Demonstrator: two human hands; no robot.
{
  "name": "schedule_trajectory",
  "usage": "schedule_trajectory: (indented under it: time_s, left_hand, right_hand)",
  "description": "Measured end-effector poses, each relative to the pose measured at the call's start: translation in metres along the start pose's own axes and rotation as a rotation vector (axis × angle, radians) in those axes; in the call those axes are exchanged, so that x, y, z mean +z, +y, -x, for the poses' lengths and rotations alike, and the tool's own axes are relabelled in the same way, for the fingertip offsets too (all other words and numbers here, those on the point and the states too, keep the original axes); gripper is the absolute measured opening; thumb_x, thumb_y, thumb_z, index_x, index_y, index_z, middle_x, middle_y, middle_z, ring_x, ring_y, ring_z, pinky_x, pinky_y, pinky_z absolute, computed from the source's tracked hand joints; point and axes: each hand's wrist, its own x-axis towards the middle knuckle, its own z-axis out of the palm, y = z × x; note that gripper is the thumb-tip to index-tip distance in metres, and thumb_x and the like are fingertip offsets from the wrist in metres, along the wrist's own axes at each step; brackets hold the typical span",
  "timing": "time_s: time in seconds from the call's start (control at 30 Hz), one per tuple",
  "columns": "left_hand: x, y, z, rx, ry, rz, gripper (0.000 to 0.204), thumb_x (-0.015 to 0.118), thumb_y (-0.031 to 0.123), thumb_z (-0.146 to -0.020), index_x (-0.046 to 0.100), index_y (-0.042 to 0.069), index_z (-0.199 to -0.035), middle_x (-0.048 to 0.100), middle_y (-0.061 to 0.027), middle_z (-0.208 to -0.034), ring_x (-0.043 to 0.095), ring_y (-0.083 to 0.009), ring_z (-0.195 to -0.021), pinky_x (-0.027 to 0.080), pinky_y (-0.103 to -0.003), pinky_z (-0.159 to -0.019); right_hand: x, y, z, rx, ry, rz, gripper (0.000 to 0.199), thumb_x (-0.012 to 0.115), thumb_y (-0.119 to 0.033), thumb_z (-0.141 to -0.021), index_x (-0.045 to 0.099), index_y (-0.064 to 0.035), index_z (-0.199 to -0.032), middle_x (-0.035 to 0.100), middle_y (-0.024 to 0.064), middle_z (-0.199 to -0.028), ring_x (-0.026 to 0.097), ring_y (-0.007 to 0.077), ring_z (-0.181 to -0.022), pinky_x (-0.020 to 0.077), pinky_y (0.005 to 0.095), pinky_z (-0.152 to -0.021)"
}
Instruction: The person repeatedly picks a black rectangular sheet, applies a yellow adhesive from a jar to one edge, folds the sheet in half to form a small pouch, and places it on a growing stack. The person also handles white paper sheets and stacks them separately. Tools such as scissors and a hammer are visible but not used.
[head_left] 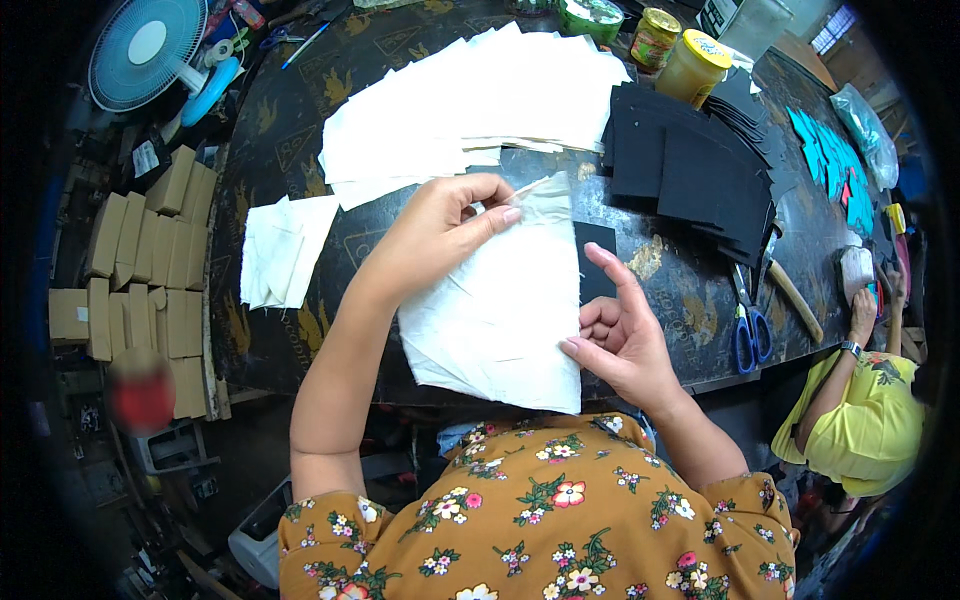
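Note:
A stack of white paper sheets (500, 300) lies on the dark table (690, 290) right in front of me. My left hand (440, 225) pinches the top corner of the uppermost sheet between thumb and fingers. My right hand (615, 335) presses on the stack's right edge with thumb and curled fingers, index finger raised. A black piece (597, 262) shows from under the stack beside my right hand.
A big pile of white sheets (470, 105) lies at the back, a smaller pile (280, 250) to the left. Black pieces (700, 170) are stacked at right. Blue-handled scissors (750, 335), yellow jars (690, 65), a fan (150, 50), cardboard boxes (150, 260), another person in yellow (860, 420).

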Motion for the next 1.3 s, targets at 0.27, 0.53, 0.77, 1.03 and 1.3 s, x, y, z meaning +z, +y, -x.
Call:
schedule_trajectory:
  time_s: [0.27, 0.53, 0.77, 1.03, 1.3]
  left_hand:
    - [0.017, -0.045, -0.032, -0.054, 0.116, -0.344, 0.022, 0.076, 0.019, -0.098, 0.080, -0.001, -0.107, 0.080, -0.0181, -0.097, 0.074, -0.0297, -0.082, 0.057, -0.041, -0.078]
    - [0.027, -0.069, -0.044, 0.071, 0.200, -0.481, 0.018, 0.075, 0.017, -0.097, 0.076, 0.000, -0.101, 0.076, -0.0161, -0.092, 0.070, -0.0293, -0.081, 0.055, -0.040, -0.077]
    - [0.032, -0.076, -0.040, 0.097, 0.245, -0.537, 0.015, 0.074, 0.016, -0.098, 0.072, 0.002, -0.102, 0.075, -0.0152, -0.100, 0.074, -0.0360, -0.093, 0.058, -0.046, -0.082]
    - [0.042, -0.069, -0.033, 0.166, 0.362, -0.645, 0.022, 0.078, 0.012, -0.097, 0.072, 0.002, -0.115, 0.074, -0.0137, -0.105, 0.071, -0.0306, -0.096, 0.055, -0.043, -0.087]
    - [0.038, -0.060, -0.004, 0.343, 0.453, -0.558, 0.038, 0.082, 0.011, -0.091, 0.072, 0.007, -0.128, 0.070, -0.0139, -0.127, 0.064, -0.0334, -0.124, 0.048, -0.049, -0.107]
  right_hand:
    - [0.008, 0.017, -0.023, 0.096, 0.104, 0.224, 0.101, 0.081, -0.002, -0.098, 0.020, -0.0178, -0.177, 0.072, 0.0077, -0.092, 0.066, 0.0071, -0.080, 0.0551, 0.0255, -0.073]
    - [0.012, 0.007, -0.041, 0.093, 0.117, 0.430, 0.103, 0.083, -0.003, -0.095, 0.022, -0.0170, -0.176, 0.070, 0.0081, -0.091, 0.069, 0.0101, -0.072, 0.0574, 0.0282, -0.067]
    - [-0.008, -0.007, -0.020, 0.046, 0.051, 0.524, 0.085, 0.089, -0.015, -0.093, 0.044, -0.0097, -0.164, 0.064, 0.0048, -0.087, 0.064, 0.0088, -0.065, 0.0528, 0.0256, -0.063]
    - [-0.142, -0.070, -0.080, -0.314, 0.630, 1.200, 0.057, 0.093, -0.028, -0.086, 0.073, -0.0031, -0.133, 0.071, 0.0129, -0.104, 0.070, 0.0202, -0.082, 0.0584, 0.0357, -0.075]
    - [-0.157, -0.055, -0.112, -0.180, 0.637, 1.242, 0.089, 0.095, -0.019, -0.080, 0.054, -0.0123, -0.158, 0.070, 0.0079, -0.090, 0.070, 0.0244, -0.082, 0.0580, 0.0397, -0.077]
